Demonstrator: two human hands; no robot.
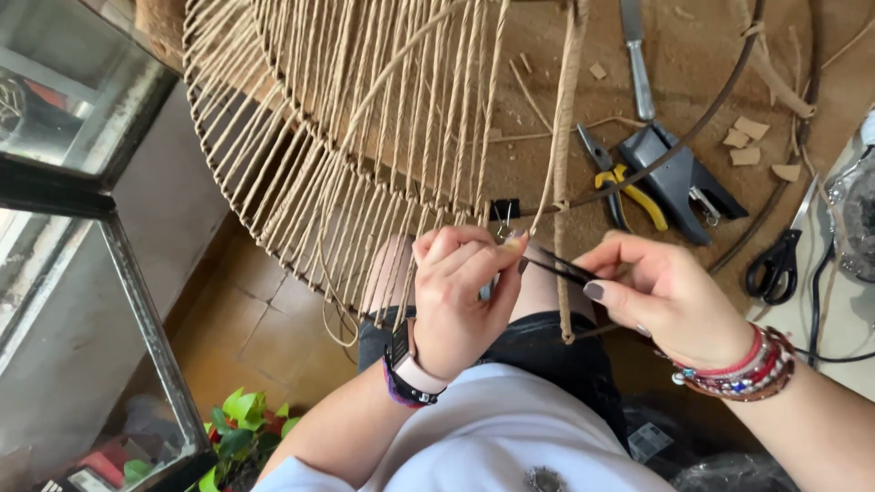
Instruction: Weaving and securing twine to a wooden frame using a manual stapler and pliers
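A round wire frame wrapped in tan cord strands [365, 137] tilts over my lap. My left hand [460, 292], with a watch on its wrist, pinches the cords and the frame's rim near a black binder clip [504, 210]. My right hand [661, 292], wearing red and beaded bracelets, holds a thin dark tool [561, 267] whose tip points left to my left fingers. A single wrapped cord spoke [563, 173] runs down between the two hands.
On the brown worktop lie yellow-handled pliers [624, 187], a grey staple gun [679, 178], a metal file [638, 64], black scissors [775, 264] and cardboard scraps [747, 141]. A glass cabinet [82, 228] stands left; a green plant [241, 424] sits on the tiled floor.
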